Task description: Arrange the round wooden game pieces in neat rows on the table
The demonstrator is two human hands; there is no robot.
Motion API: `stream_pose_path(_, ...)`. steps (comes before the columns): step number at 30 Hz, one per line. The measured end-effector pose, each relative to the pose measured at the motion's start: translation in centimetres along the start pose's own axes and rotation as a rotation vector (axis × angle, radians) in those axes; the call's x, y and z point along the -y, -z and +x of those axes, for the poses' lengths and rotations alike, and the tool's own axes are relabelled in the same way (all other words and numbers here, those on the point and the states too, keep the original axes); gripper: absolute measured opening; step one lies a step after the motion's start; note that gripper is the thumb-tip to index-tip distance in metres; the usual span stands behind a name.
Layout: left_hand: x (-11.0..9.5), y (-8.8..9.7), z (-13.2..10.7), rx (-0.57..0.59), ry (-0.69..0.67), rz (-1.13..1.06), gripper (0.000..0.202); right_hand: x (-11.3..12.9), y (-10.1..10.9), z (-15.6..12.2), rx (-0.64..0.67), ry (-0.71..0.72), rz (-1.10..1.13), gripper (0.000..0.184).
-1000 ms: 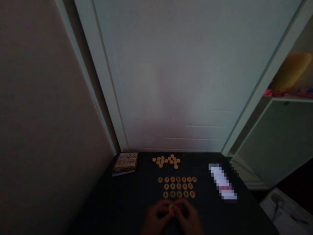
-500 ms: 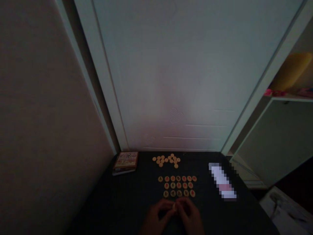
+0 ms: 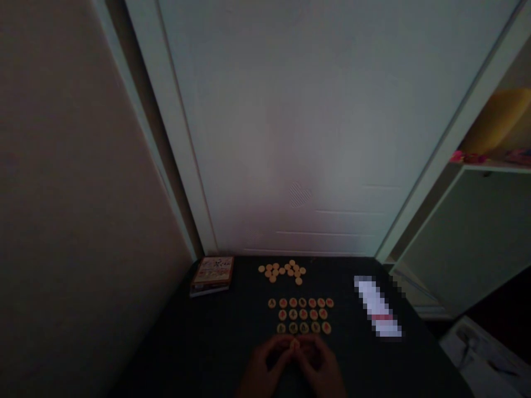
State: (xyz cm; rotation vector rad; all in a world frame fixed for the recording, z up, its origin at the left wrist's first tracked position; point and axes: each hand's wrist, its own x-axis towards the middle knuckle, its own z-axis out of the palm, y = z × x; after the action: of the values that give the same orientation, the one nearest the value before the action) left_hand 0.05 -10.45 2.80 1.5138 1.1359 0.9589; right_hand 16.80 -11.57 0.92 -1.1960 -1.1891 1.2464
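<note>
Between the fingertips of my left hand [image 3: 267, 362] and my right hand [image 3: 318, 362] is a small round Chinese chess piece [image 3: 294, 345]. Both hands are closed in a pinch on it, near the front of the dark table. Just beyond my fingers lie three rows of face-up xiangqi pieces [image 3: 303, 314], marked with red or dark characters. Farther back, a loose cluster of blank-looking pieces [image 3: 275, 273] rests close to the white panel. The marking on the held piece is too dim to read.
A small stack of books or a box [image 3: 212, 275] sits at the back left of the dark table [image 3: 186, 348]. Toward the right lies a pixelated bright object [image 3: 377, 307]. A white panel [image 3: 290, 138] rises behind, and a shelf [image 3: 493, 166] stands at the right.
My right fingers have shifted slightly, and the held piece now shows more of its round face between my fingertips. The pieces on the table have not moved.
</note>
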Motion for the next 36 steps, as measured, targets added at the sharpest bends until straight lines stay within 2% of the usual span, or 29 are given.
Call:
stream_pose_path(7, 0.1, 0.0, -0.1, 0.056, 0.006, 0.043, 0.022, -0.3, 0.1, 0.0, -0.073, -0.005, -0.074, 0.046)
stream_pose_path(14, -0.3, -0.2, -0.1, 0.032, 0.015, 0.048, 0.029, 0.3, 0.1, -0.1, -0.039, -0.004, -0.038, 0.046)
stream_pose_path(20, 0.7, -0.4, -0.1, -0.080, 0.002, 0.105, 0.034, 0.2, -0.2, -0.1, 0.001, 0.025, 0.012, 0.046)
stream_pose_path(28, 0.3, -0.5, 0.2, -0.089, 0.006, 0.067, 0.029, -0.6, -0.1, -0.2, 0.086, 0.037, -0.050, 0.044)
stream_pose_path(36, 0.2, 0.0, 0.2, -0.057, 0.011, 0.041, 0.029, 0.2, -0.4, -0.4, 0.066, 0.035, -0.064, 0.041)
